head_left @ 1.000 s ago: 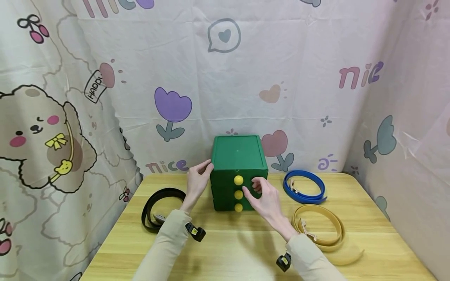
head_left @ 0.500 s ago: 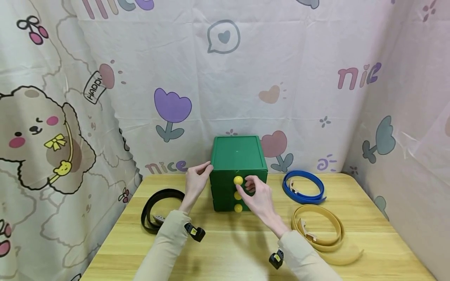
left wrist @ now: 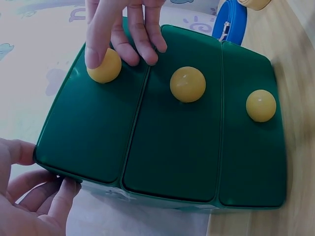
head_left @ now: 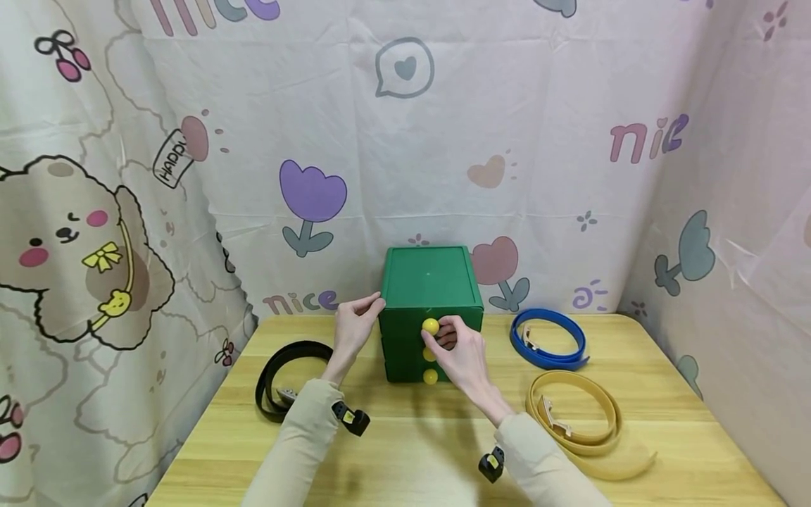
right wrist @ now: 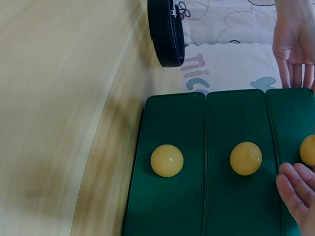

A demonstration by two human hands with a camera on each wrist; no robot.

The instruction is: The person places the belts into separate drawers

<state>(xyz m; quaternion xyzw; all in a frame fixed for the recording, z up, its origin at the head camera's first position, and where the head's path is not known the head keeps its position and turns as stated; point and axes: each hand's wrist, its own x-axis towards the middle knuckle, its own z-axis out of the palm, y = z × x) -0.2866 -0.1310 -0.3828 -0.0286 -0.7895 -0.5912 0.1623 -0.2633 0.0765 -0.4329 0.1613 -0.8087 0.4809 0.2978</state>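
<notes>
A green box with three drawers (head_left: 432, 278) stands on the table, each front bearing a round yellow knob. My left hand (head_left: 356, 327) holds the box's upper left front corner; in the left wrist view its thumb touches the corner and its other fingers (left wrist: 61, 201) bend against the side. At the top knob (head_left: 431, 326), my right hand (head_left: 461, 352) has its thumb and index finger around the ball, the thumb (left wrist: 94, 54) lying over it. The other fingers hang loosely before the drawer front. The middle knob (left wrist: 187, 84) and bottom knob (left wrist: 261, 105) are untouched. All drawers look closed.
A coiled black belt (head_left: 269, 370) lies left of the box, partly behind my left forearm. To the right are a coiled blue belt (head_left: 551, 313) and, nearer, a tan belt (head_left: 611, 408) with a loose end. Printed cloth (head_left: 405, 141) hangs behind the wooden table (head_left: 412, 451).
My right hand has moved left across the drawer front, from beside the knobs onto the top knob. My left hand has stayed at the box's corner.
</notes>
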